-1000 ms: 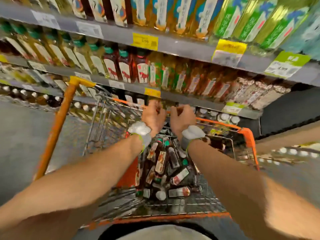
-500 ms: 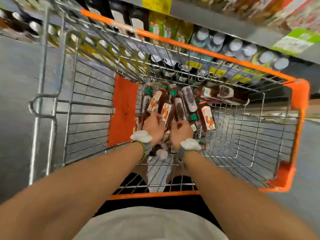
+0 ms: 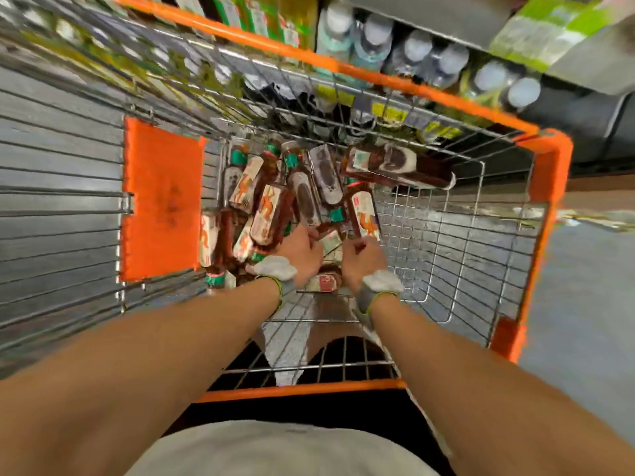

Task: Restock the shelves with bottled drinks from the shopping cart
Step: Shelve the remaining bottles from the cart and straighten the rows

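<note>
Cart: orange-rimmed wire, beside shelf.
Bottles: heaped in cart's far-left corner, unmoved.
L hand: deeper in heap vs 0.5 s ago; fingers curled, grip unclear.
R hand: now curled round end of red-brown bottle.

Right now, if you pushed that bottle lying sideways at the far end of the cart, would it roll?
Probably a little: the sideways bottle looks rounded and lies on its side in the cart. It seems full of dark drink, so likely heavy. Its glossy wrap might be slippery.

Grey wristbands, pale shirt
</note>
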Available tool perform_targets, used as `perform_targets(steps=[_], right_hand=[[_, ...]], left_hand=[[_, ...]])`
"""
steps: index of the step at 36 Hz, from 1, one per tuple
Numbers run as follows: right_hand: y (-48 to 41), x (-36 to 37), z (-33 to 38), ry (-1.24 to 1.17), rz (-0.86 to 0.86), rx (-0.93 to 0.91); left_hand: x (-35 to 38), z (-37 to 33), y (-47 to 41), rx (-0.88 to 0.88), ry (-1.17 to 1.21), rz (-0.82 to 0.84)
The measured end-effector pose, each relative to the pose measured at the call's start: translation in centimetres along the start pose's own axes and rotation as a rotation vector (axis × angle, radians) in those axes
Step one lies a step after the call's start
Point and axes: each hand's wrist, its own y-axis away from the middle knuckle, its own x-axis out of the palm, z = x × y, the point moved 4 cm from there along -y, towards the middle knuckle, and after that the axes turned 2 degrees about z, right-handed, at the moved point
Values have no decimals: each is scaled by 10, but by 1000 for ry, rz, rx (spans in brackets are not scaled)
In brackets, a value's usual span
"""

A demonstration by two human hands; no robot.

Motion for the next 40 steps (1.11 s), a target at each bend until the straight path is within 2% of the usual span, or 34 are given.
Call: perform_targets(steps=[6, 10, 13, 17, 24, 35, 40], right_hand=[[-34, -18, -22, 36, -8, 15], [-48, -18, -32, 77, 5, 25], [-57, -15, -39, 112, 3, 59], [-72, -10, -41, 154, 15, 46], [-101, 12, -32, 168, 56, 15], [-119, 40, -38, 318, 17, -6], [-116, 42, -37, 305, 22, 13]], left_hand=[[25, -10, -9, -11, -18, 3], [34, 1, -21, -103, -115, -35], [37, 8, -25, -180, -259, 34], [45, 17, -33, -187, -369, 89], [55, 27, -45, -185, -453, 177], [59, 33, -54, -105, -479, 148], [56, 38, -56, -67, -480, 213]])
